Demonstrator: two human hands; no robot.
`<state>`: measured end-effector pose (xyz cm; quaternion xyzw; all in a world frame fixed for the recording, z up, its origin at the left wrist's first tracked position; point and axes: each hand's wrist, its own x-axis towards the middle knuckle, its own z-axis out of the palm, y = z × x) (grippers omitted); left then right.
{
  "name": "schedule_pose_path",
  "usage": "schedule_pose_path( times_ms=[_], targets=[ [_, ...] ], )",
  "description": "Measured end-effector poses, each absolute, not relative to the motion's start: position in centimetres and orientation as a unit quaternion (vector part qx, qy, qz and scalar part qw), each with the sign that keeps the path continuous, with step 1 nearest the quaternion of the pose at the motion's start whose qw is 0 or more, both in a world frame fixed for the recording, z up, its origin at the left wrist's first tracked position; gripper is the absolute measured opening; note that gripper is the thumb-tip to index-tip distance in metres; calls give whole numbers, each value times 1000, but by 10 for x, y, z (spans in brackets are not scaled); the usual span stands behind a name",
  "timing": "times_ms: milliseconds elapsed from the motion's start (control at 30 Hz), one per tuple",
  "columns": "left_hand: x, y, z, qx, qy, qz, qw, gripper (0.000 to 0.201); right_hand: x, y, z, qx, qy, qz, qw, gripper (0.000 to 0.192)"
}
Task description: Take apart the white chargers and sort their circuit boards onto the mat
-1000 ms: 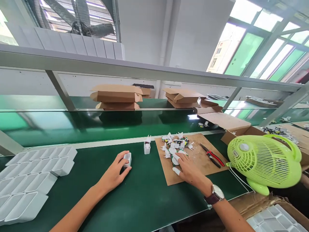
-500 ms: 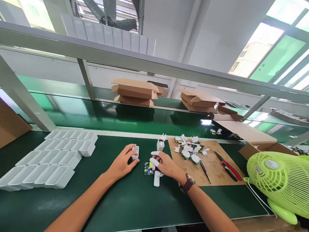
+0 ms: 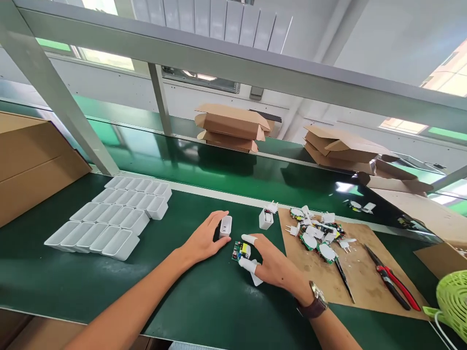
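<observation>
My left hand (image 3: 207, 237) is closed around a small white plastic charger case (image 3: 225, 226) that stands on the green bench, thumb at its near side and fingers behind it. My right hand (image 3: 272, 260) has white finger cots on the thumb and index finger. Those two are spread at either side of a small circuit board (image 3: 238, 251) with a yellow part; whether they touch it I cannot tell. A white plastic piece (image 3: 256, 279) lies partly hidden under the right hand. Beyond it stands another white case (image 3: 266, 219) with a pronged plug piece on top.
Rows of white cases (image 3: 120, 215) lie at left. Circuit boards with plug pieces (image 3: 315, 231) are heaped on a brown cardboard sheet (image 3: 310, 272), beside black tweezers (image 3: 345, 279) and red-handled pliers (image 3: 392, 279). A green fan (image 3: 454, 301) stands at right; cardboard boxes (image 3: 233, 121) lie behind.
The camera view has turned, shifting everything. My right thumb and index finger have parted and now straddle the circuit board. My left hand keeps its grip on the white case.
</observation>
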<state>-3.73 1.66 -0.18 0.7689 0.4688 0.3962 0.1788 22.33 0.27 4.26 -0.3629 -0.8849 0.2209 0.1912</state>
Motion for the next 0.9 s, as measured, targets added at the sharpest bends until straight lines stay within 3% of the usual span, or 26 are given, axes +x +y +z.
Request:
schedule_pose_path(
  times_ms=[133,200,433,700,900],
  targets=[
    [-38,15,-1,761,482,385,199,67,234,-6,39,-320,-906,228,156,89],
    [-39,14,2,758,491,375,210,66,236,-8,37,-311,-913,216,151,96],
    [-39,13,9,745,527,338,229,62,229,-2,33,-370,-909,116,154,43],
    [-40,15,1,736,549,323,231,68,236,-1,40,-379,-908,103,146,34],
    [-40,15,-1,732,556,322,226,74,229,1,41,-350,-871,136,316,47]
  ],
)
